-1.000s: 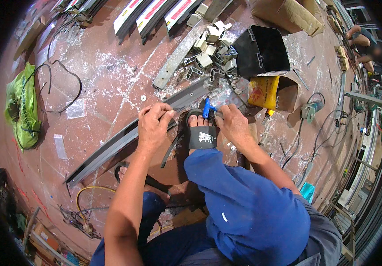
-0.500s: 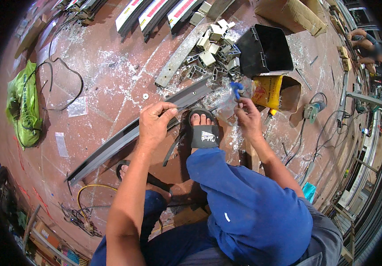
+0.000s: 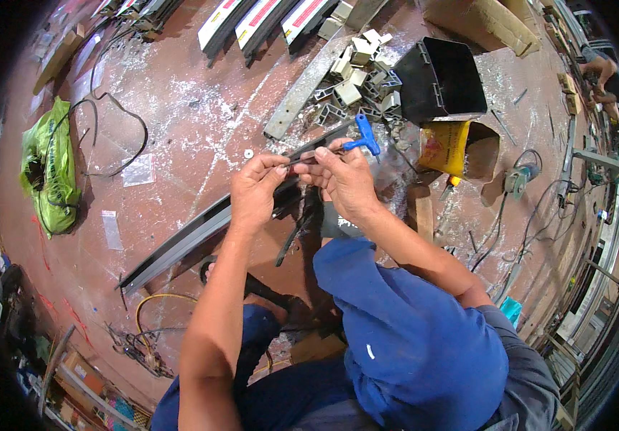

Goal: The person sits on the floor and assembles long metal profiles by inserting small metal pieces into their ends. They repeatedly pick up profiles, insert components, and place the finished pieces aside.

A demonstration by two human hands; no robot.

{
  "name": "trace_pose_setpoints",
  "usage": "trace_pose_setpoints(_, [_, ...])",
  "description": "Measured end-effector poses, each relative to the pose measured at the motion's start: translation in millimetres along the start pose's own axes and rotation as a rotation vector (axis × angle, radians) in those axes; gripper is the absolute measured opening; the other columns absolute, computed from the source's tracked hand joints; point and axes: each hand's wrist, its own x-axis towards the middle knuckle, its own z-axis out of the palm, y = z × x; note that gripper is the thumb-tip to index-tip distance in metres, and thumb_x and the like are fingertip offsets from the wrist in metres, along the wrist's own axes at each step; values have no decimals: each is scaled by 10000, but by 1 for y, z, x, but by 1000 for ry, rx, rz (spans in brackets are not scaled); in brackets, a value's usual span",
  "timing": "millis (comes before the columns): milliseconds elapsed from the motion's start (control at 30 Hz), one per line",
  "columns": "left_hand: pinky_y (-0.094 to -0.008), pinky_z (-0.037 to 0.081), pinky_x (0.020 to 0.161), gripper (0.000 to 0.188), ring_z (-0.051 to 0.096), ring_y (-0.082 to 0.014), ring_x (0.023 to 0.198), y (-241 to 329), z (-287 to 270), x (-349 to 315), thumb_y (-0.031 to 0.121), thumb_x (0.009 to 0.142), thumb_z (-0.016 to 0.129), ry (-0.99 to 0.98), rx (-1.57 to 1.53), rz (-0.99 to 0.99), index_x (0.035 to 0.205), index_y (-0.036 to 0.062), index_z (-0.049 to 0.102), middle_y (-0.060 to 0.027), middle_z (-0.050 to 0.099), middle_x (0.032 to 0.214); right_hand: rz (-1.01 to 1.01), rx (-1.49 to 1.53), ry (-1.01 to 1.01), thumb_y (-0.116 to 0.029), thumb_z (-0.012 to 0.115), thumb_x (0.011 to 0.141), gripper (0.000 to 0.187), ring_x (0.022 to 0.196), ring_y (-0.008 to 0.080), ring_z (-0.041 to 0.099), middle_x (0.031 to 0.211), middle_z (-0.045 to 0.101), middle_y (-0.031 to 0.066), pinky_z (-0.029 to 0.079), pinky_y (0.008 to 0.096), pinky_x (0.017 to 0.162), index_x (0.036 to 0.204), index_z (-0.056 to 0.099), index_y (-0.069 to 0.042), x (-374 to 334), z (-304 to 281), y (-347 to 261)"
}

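Observation:
In front of my knees, both hands meet above a long dark grey metal profile (image 3: 187,248) lying slantwise on the floor. My right hand (image 3: 349,185) is closed on a blue T-handle hex key (image 3: 365,134), whose crossbar sticks out beyond the fingers. Thumb and fingers of my left hand (image 3: 253,195) pinch together close to the right fingertips. Whatever small thing lies between them is too hidden to name. One sandalled foot (image 3: 338,224) stands beside the profile, partly covered by my right hand.
Cut metal pieces (image 3: 356,75) lie heaped beside a flat bar (image 3: 302,93). Past them sit a black bin (image 3: 442,79), a yellow bag (image 3: 442,147) and an angle grinder (image 3: 519,178) with its cord. A green bag (image 3: 54,169) rests left. Another person (image 3: 604,75) crouches far right.
My right hand has swung left with the blue hex key and now meets my left hand. The left fingers remain pinched. The whole view has shifted slightly.

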Motion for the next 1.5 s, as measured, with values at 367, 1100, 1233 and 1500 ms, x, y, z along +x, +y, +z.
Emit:
trace_pose_setpoints(367, [-301,583,897,126,731,-145,973,6,9,2,1,1053,631,52,-54,39,1142,-15,719,-87,774,1052,-129,-38,-7,-79,613,1088,139,1013,330,789,1140,734,188,650,411,830,1180,509,-84,-3,4,-1])
trace_pose_setpoints(1100, [-335,541,829,138,689,-144,892,2,12,-9,55,968,721,33,411,85,1080,28,645,-48,703,934,-84,-638,-74,-299,599,1132,357,1098,156,706,1218,773,86,558,323,967,1321,711,-19,-27,-2,1])
trace_pose_setpoints(1233, [-311,527,820,116,652,-120,877,1,16,-7,37,996,694,15,472,144,1089,7,632,-43,682,922,-90,-466,-114,-361,604,1127,405,1031,137,690,1277,759,91,557,293,914,1333,701,-26,-13,-21,13])
trace_pose_setpoints(1500, [-297,524,821,114,641,-99,904,1,14,-7,17,1020,664,8,460,115,1124,-4,622,-49,688,976,-331,-759,-163,-344,632,1120,362,1065,127,664,1217,762,45,533,280,953,1298,742,-49,-24,-11,18])
